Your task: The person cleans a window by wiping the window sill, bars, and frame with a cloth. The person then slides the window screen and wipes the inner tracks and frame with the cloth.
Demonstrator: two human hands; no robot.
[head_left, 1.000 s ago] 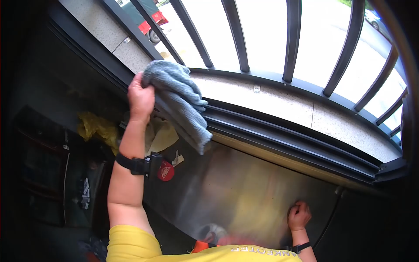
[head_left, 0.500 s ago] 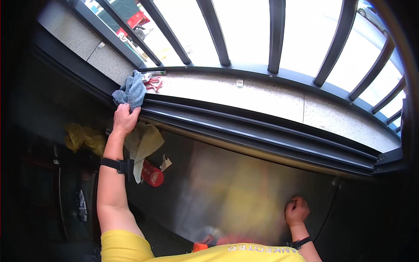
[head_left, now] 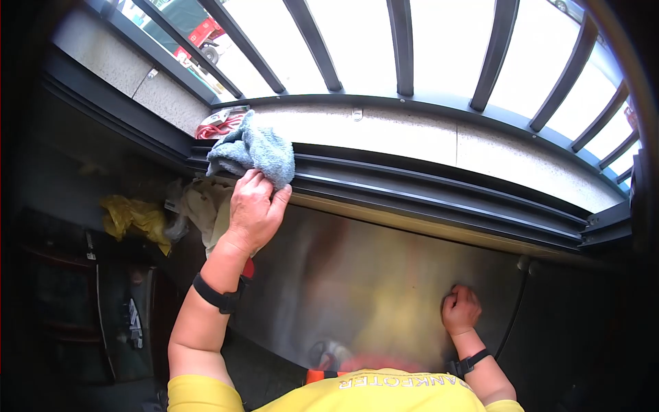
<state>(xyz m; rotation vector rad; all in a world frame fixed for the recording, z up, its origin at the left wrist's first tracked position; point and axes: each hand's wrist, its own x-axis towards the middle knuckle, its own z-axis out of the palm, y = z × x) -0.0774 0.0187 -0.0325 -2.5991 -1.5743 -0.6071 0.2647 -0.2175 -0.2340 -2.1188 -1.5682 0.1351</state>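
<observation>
A blue-grey cleaning cloth point(head_left: 264, 150) lies bunched over the dark window track point(head_left: 384, 185) near its left corner. My left hand point(head_left: 257, 206) is closed on the cloth's near edge, fingers pressing it against the track. Just behind the cloth, a bundle of red cord point(head_left: 218, 126) sits on the stone ledge. Lower down to the right, my right hand point(head_left: 461, 309) rests curled in a fist against the shiny metal surface point(head_left: 343, 275); nothing shows in its fingers, though its palm side is hidden.
Dark railing bars point(head_left: 405, 48) stand beyond the speckled ledge point(head_left: 405, 130). Below the track at left are a yellow plastic bag point(head_left: 137, 220) and a beige cloth point(head_left: 206, 206). A red object point(head_left: 248, 268) is mostly covered by my left forearm.
My left hand has drawn the cloth rightward along the track, away from the corner, uncovering more of the red cord. My right hand stays on the metal surface.
</observation>
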